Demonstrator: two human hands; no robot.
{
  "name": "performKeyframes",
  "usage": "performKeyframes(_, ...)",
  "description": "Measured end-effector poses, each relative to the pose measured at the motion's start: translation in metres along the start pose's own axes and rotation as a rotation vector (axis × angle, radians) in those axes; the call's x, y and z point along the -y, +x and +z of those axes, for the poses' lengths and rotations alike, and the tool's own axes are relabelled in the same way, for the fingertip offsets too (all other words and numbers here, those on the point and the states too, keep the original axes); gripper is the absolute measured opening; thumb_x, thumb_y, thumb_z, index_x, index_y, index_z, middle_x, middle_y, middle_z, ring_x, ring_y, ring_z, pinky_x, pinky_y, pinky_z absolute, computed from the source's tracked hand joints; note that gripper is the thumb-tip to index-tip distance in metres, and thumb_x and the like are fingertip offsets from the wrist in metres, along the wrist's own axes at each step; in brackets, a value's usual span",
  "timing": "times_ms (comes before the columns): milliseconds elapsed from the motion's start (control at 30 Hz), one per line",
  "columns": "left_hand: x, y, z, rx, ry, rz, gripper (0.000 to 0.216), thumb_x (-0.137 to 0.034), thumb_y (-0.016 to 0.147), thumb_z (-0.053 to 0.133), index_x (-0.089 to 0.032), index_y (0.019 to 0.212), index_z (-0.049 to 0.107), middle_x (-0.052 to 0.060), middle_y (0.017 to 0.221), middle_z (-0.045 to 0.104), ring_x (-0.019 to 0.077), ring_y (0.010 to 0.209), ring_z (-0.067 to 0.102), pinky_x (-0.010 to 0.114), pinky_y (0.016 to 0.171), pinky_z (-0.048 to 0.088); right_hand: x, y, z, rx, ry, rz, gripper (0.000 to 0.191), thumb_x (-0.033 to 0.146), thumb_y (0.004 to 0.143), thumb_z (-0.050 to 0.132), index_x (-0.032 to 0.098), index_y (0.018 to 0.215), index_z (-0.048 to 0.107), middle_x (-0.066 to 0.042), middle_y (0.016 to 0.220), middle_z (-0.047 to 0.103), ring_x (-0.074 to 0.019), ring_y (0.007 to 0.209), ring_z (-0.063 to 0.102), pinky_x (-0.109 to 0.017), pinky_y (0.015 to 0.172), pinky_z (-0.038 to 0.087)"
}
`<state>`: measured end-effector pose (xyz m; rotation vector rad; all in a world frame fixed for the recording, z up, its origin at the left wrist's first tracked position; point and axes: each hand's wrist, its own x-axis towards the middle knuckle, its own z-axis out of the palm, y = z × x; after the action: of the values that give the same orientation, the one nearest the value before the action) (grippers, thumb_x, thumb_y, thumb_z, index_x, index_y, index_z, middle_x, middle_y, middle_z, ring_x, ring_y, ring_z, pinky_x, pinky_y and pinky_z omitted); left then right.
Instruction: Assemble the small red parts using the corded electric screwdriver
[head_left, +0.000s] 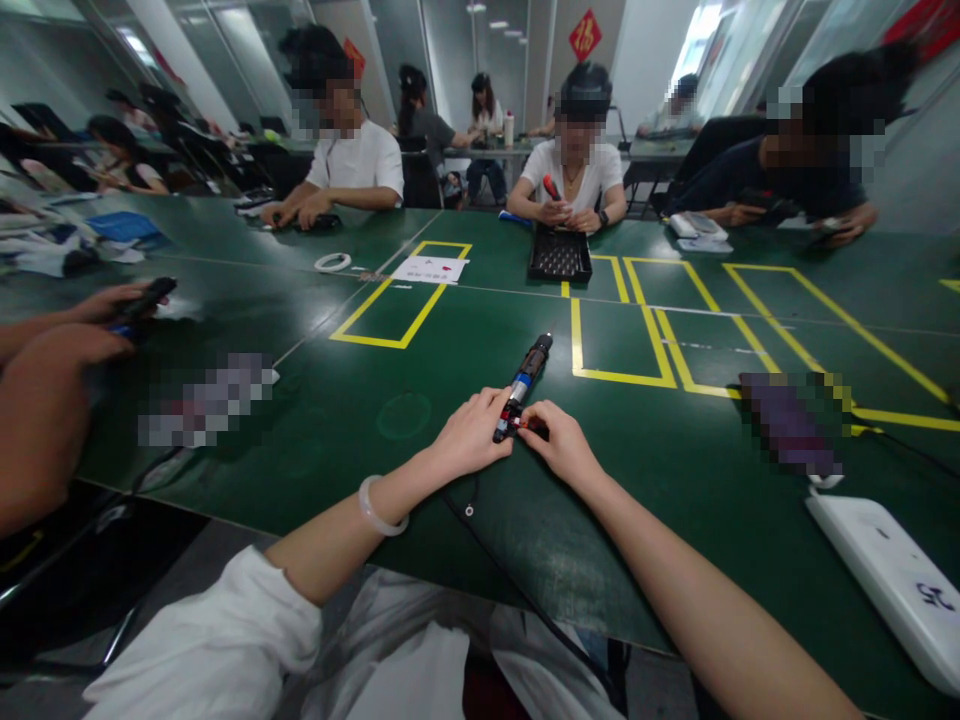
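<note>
A slim device (531,372) that looks like an opened electric screwdriver lies slantwise over the green table, with a black tip, a silver barrel and a blue band. My left hand (474,432) is closed around its lower half and steadies it. At its near end my right hand (561,440) pinches a small red and white part (517,424), perhaps a wire connector; the fingertips hide most of it. A black cable (499,565) with a small ring-shaped end runs below my hands towards the table edge.
Yellow tape outlines (624,378) mark the green table (315,420). A white power bank (889,575) and a blurred-out phone (787,422) lie right. Across the table, a person works over a black tray (559,256). At left, another person's hands (97,330) hold a dark tool.
</note>
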<state>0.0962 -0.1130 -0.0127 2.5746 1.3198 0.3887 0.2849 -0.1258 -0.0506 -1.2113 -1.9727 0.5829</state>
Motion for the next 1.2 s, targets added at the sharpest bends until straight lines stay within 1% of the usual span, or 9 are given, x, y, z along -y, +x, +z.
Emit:
performKeyframes(100, -0.002, -0.001, 0.001, 0.001, 0.023, -0.013, 0.071, -0.032, 0.078, 0.056, -0.021, 0.144, 0.03, 0.013, 0.132, 0.047, 0.0274, 0.111, 0.053, 0.039, 0.095, 0.046, -0.001, -0.001, 0.0, -0.017, 0.029, 0.006, 0.006, 0.019, 0.086, 0.06, 0.022, 0.09, 0.062, -0.003, 0.09, 0.057, -0.0183, 0.081, 0.056, -0.03, 0.074, 0.045)
performKeyframes(233, -0.005, -0.003, 0.003, -0.012, 0.092, -0.051, 0.073, -0.036, 0.08, 0.055, -0.022, 0.146, 0.027, 0.012, 0.134, 0.045, 0.028, 0.11, 0.053, 0.04, 0.09, 0.048, 0.005, -0.001, 0.0, -0.015, 0.079, 0.003, 0.009, 0.019, 0.087, 0.059, 0.021, 0.092, 0.066, -0.003, 0.086, 0.058, -0.0166, 0.075, 0.058, -0.03, 0.071, 0.047)
performKeyframes(433, -0.008, 0.001, 0.005, -0.045, 0.189, -0.093, 0.067, -0.047, 0.088, 0.048, -0.023, 0.147, 0.028, 0.013, 0.126, 0.048, 0.0277, 0.107, 0.053, 0.038, 0.084, 0.047, 0.013, -0.002, -0.004, -0.014, 0.085, -0.037, 0.015, 0.021, 0.091, 0.055, 0.02, 0.097, 0.068, -0.006, 0.09, 0.064, -0.0179, 0.079, 0.061, -0.031, 0.073, 0.048)
performKeyframes(633, -0.003, 0.008, 0.005, -0.035, 0.245, -0.102, 0.068, -0.052, 0.089, 0.046, -0.023, 0.148, 0.027, 0.013, 0.122, 0.049, 0.0283, 0.105, 0.052, 0.038, 0.081, 0.046, 0.011, -0.003, -0.004, -0.012, 0.085, -0.063, 0.02, 0.023, 0.092, 0.054, 0.022, 0.109, 0.064, -0.007, 0.1, 0.063, -0.0208, 0.096, 0.059, -0.035, 0.085, 0.048)
performKeyframes(733, 0.005, 0.007, -0.001, -0.022, 0.25, -0.102, 0.067, -0.051, 0.089, 0.047, -0.025, 0.148, 0.028, 0.013, 0.123, 0.049, 0.0276, 0.105, 0.052, 0.037, 0.083, 0.045, 0.011, -0.003, -0.005, -0.013, 0.081, -0.037, 0.021, 0.025, 0.092, 0.054, 0.022, 0.112, 0.061, -0.007, 0.101, 0.062, -0.0205, 0.096, 0.058, -0.035, 0.086, 0.048)
performKeyframes(833, 0.02, 0.003, -0.009, -0.01, 0.272, -0.113, 0.068, -0.053, 0.089, 0.046, -0.026, 0.149, 0.027, 0.012, 0.126, 0.048, 0.0277, 0.106, 0.051, 0.037, 0.086, 0.043, 0.01, -0.004, -0.006, 0.014, 0.076, -0.03, 0.016, 0.023, 0.092, 0.053, 0.021, 0.106, 0.062, -0.006, 0.098, 0.062, -0.0196, 0.092, 0.059, -0.034, 0.084, 0.048)
performKeyframes(933, 0.043, -0.004, -0.019, 0.015, 0.309, -0.159, 0.069, -0.055, 0.089, 0.045, -0.026, 0.15, 0.026, 0.013, 0.128, 0.047, 0.0289, 0.107, 0.05, 0.037, 0.087, 0.042, 0.009, -0.004, -0.007, 0.022, 0.082, -0.036, 0.014, 0.021, 0.091, 0.053, 0.021, 0.101, 0.062, -0.006, 0.096, 0.062, -0.0188, 0.091, 0.059, -0.033, 0.083, 0.047)
performKeyframes(1067, 0.086, -0.015, -0.036, 0.025, 0.34, -0.265, 0.071, -0.056, 0.09, 0.041, -0.024, 0.15, 0.024, 0.015, 0.13, 0.044, 0.0307, 0.108, 0.049, 0.04, 0.089, 0.042, 0.007, -0.004, -0.005, 0.01, 0.086, -0.026, 0.013, 0.019, 0.09, 0.053, 0.021, 0.1, 0.062, -0.005, 0.095, 0.062, -0.018, 0.088, 0.06, -0.032, 0.08, 0.047)
performKeyframes(1200, 0.134, -0.024, -0.054, 0.042, 0.346, -0.387, 0.07, -0.058, 0.089, 0.039, -0.023, 0.149, 0.027, 0.016, 0.131, 0.042, 0.0325, 0.113, 0.047, 0.042, 0.094, 0.041, 0.007, -0.004, -0.004, 0.008, 0.081, -0.031, 0.013, 0.018, 0.09, 0.053, 0.022, 0.099, 0.062, -0.005, 0.094, 0.062, -0.0178, 0.087, 0.06, -0.032, 0.079, 0.047)
